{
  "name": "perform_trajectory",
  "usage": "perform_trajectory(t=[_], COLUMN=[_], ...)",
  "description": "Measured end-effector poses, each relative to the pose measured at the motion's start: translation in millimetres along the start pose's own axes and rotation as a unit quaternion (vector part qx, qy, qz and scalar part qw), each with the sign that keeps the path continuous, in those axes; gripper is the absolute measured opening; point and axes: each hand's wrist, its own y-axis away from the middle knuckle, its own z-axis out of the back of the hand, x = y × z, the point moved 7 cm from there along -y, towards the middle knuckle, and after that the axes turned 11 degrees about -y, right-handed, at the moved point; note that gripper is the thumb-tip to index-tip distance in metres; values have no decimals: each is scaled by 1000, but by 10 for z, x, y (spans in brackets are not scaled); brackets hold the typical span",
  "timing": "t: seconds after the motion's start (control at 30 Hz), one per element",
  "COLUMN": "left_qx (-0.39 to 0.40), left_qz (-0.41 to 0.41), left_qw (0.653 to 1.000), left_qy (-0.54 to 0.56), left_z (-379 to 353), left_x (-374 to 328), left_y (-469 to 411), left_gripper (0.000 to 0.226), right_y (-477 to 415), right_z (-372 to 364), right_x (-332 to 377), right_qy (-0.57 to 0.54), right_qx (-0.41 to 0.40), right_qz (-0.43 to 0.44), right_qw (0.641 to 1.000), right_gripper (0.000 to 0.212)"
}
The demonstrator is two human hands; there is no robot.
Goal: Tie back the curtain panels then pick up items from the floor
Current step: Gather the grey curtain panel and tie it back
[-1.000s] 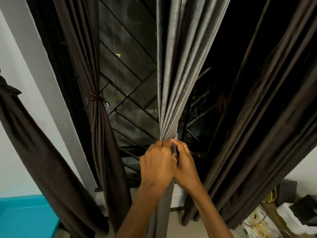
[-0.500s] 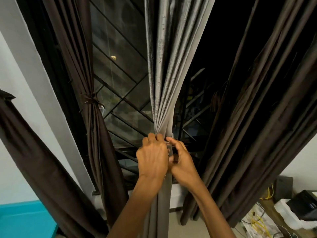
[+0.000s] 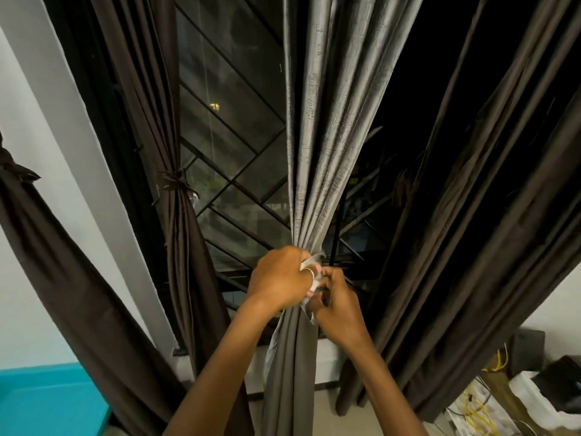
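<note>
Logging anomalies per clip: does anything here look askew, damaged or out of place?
Only the loose yellow cables tangled at lower right look untidy. Both the left hand and right hand grip the gathered grey curtain panel; nothing appears damaged.

tight around the fingers
window bars [image 3: 239, 196] stand just beyond the fingertips [image 3: 327, 273], dark curtain [image 3: 471, 234] crowds their right; open gap lies left.

Grey curtain panel [image 3: 327, 146] bunched at mid-height. Left hand [image 3: 279, 280], ring on one finger, and right hand [image 3: 338, 305] both closed on a pale tie strip [image 3: 309, 264] at the gather. Dark panel [image 3: 176, 253] to the left already tied with a knotted band [image 3: 176, 180]. Window grille [image 3: 239, 171] behind.
</note>
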Motion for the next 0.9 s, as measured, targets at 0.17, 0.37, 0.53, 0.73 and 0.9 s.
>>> perform_trajectory(t=[0.17,0.37,0.53,0.73,0.9], left_qx=[85,3,53,66,49], left_qz=[2,-79,-117,-159,-156], left_qw=[966,996,991,984,982], left_qy=[245,-30,-33,37,93], left_z=[-208,-152,-111,-195,-213], left_x=[10,129,198,152,184], left_y=[-28,-87,-129,-81,-52], left_gripper=[16,4,15,17,12], right_y=[-3,-2,-75,-429,-499], right_z=[-44,-16,252,450,268], right_x=[55,124,450,651,420], right_qy=[34,164,227,-67,-336], right_qx=[20,50,40,22,-36], right_qz=[23,36,92,-14,-108], right_qw=[999,985,969,997,935], right_gripper=[35,15,21,4,27])
